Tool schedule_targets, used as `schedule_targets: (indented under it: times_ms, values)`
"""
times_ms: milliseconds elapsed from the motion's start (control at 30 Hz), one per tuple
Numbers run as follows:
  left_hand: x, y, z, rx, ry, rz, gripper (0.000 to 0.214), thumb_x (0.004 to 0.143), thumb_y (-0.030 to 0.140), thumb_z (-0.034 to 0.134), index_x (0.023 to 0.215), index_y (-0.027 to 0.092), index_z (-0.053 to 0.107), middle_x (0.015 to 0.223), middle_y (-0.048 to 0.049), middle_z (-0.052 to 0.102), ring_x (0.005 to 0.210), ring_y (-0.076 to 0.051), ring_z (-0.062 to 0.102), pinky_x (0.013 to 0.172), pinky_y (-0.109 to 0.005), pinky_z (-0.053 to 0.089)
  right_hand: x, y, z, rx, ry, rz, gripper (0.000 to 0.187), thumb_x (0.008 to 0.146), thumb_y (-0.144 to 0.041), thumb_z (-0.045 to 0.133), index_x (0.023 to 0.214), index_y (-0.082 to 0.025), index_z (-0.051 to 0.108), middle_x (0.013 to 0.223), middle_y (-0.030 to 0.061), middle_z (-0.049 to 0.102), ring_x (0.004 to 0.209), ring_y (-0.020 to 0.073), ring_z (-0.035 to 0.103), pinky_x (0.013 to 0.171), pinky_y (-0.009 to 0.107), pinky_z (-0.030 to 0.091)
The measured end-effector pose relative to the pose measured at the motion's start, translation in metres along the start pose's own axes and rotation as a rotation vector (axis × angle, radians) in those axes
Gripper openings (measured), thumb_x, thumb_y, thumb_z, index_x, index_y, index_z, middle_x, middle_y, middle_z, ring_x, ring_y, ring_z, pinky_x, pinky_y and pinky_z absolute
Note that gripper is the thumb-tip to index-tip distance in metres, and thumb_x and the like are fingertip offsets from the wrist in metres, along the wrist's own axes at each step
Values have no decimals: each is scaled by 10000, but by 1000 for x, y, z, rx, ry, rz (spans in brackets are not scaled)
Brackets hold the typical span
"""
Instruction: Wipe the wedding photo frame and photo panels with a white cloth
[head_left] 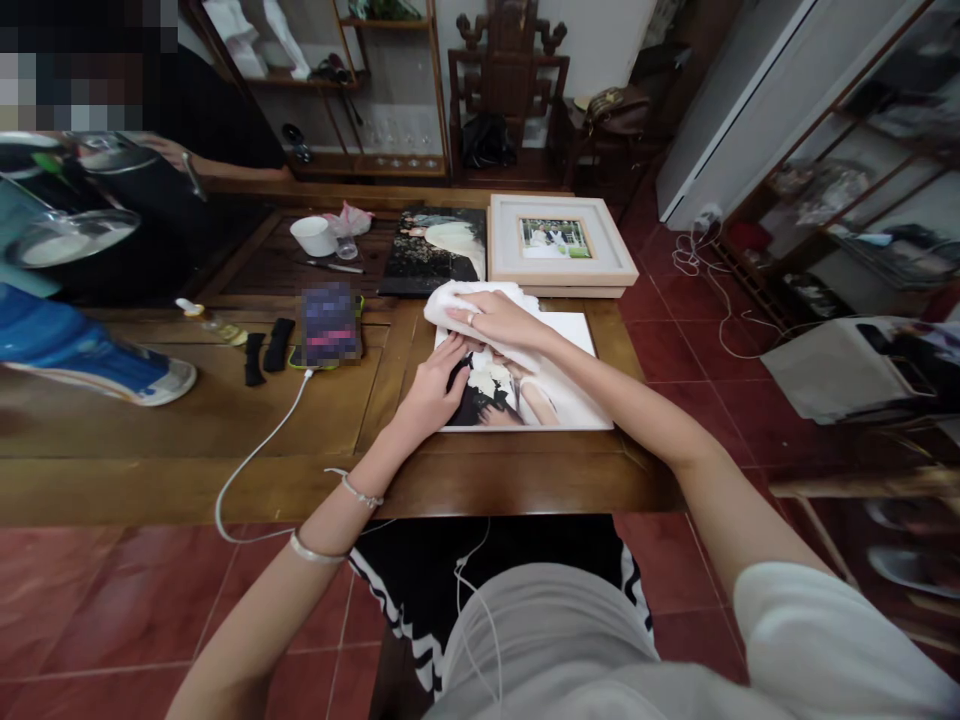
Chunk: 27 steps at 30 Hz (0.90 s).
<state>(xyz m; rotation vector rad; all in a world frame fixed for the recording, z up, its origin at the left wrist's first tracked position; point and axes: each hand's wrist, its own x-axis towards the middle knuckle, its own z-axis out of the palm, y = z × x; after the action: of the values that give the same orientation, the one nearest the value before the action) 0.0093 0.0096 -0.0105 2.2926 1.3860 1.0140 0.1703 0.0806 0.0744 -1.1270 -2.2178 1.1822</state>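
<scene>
A photo print [495, 385] with a white border lies flat near the table's front edge, showing figures in black and white clothes. My left hand [435, 385] rests on its left side, fingers stretched out and holding nothing. My right hand [499, 318] presses a bunched white cloth [444, 300] onto the upper part of the print; whether it is fabric or paper I cannot tell. A ring shows on one right finger. Just beyond, a dark photo panel [435, 250] lies beside a white-framed photo [555, 240], which sits on another frame.
On the wooden table [330, 420] to the left are a phone [328, 322] with a white cable, two black strips [266, 350], a small bottle [214, 322], a blue pack [82, 335] and a white cup [315, 237]. Across the table is another person's arm [225, 165].
</scene>
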Motion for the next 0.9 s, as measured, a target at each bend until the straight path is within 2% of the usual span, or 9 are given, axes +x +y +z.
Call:
schedule_targets:
  times_ms: [67, 133, 233, 300, 367, 533, 633, 767, 900]
  values:
    - [0, -1, 1, -4, 11, -4, 410, 936, 279, 445, 1298, 129, 565, 1398, -145, 535, 1357, -267, 433, 1133, -489, 361, -1, 0, 2, -63, -2, -12, 422, 953, -535, 419, 1102, -195, 618, 648, 21, 637, 454, 144, 551, 558, 355, 568]
    - [0, -1, 1, -12, 15, -5, 406, 933, 276, 449, 1301, 149, 563, 1406, -129, 530, 1363, -263, 425, 1134, -499, 357, -9, 6, -1, -145, -2, -34, 440, 973, -529, 369, 1072, -183, 622, 717, 36, 678, 511, 162, 604, 774, 459, 565]
    - [0, -1, 1, -27, 1, 3, 413, 936, 281, 442, 1300, 125, 560, 1425, -147, 505, 1373, -268, 407, 1148, -496, 330, -29, 24, -13, -331, 68, -80, 419, 995, -482, 341, 1116, -202, 628, 954, 62, 731, 908, 264, 686, 1087, 592, 299]
    - [0, 0, 1, -39, -4, -1, 422, 940, 287, 439, 1296, 97, 558, 1431, -171, 491, 1376, -272, 402, 1157, -488, 313, -45, 38, -27, -423, 141, -66, 414, 994, -476, 344, 1155, -226, 631, 1182, 66, 686, 1198, 318, 564, 1130, 599, 196]
    - [0, 2, 0, -51, -3, -12, 426, 942, 294, 443, 1298, 90, 556, 1432, -178, 487, 1376, -274, 403, 1160, -485, 307, -61, 53, -41, -460, 216, 6, 425, 984, -493, 353, 1184, -238, 627, 1331, 60, 604, 1326, 357, 436, 1115, 601, 232]
    - [0, 3, 0, -54, 28, -24, 432, 943, 306, 454, 1321, 115, 539, 1425, -158, 503, 1357, -259, 433, 1150, -475, 330, -102, 70, -58, -521, 273, 89, 368, 978, -438, 385, 1097, -201, 641, 1245, 94, 653, 1320, 391, 441, 1092, 645, 263]
    - [-1, 3, -1, -38, 33, -44, 453, 946, 322, 459, 1335, 99, 523, 1457, -170, 460, 1386, -268, 388, 1154, -477, 317, -132, 61, -45, -600, 171, -46, 272, 968, -306, 405, 1038, -186, 639, 1264, 123, 638, 1335, 349, 441, 1127, 656, 200]
    - [-1, 4, -2, -23, 21, -57, 451, 951, 333, 454, 1346, 123, 515, 1466, -152, 454, 1401, -265, 362, 1159, -485, 304, -175, 36, -11, -671, 22, -217, 227, 869, -136, 465, 995, -168, 651, 1467, 170, 445, 1412, 333, 317, 1136, 681, 140]
    - [-1, 3, -3, -12, -3, -48, 471, 942, 340, 470, 1354, 117, 507, 1458, -158, 463, 1400, -270, 364, 1153, -489, 311, -201, 18, 9, -644, -133, -338, 223, 845, -110, 491, 962, -195, 662, 1449, 111, 485, 1435, 296, 271, 1160, 658, 118]
